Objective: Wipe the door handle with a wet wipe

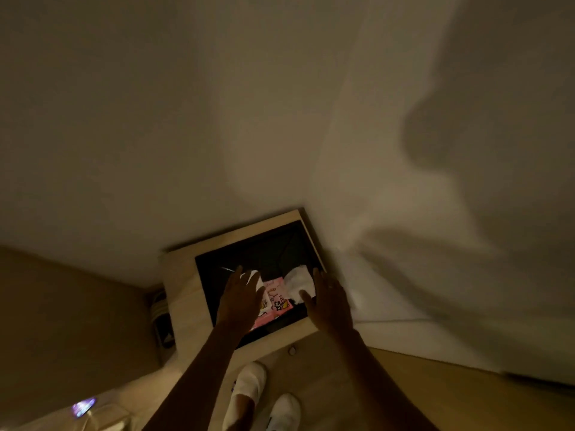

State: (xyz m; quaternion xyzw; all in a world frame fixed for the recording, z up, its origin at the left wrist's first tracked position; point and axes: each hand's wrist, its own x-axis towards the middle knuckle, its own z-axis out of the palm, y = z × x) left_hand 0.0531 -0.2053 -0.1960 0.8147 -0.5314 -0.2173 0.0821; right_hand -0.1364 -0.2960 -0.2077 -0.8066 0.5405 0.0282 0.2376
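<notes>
Fetching stage, I judge: my left hand [239,301], fingers loose, covers the pink cartoon-printed wipe pack [277,303] at the middle of the black-topped wooden table [183,287]. My right hand [329,303], fingers spread and holding nothing, sits beside the crumpled white wet wipe [298,283] near the right edge — next, pinch it. The door handle is out of view.

1 crumpled white wet wipe [298,284] lies beside a pink wipe pack [277,303], seemingly touching it.

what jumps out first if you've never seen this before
The bright pink pack of wipes lies on the small table, low in the middle, with a crumpled white wipe beside it. The left hand and right hand reach over it, and a big shadow falls across the wall at right.
</notes>
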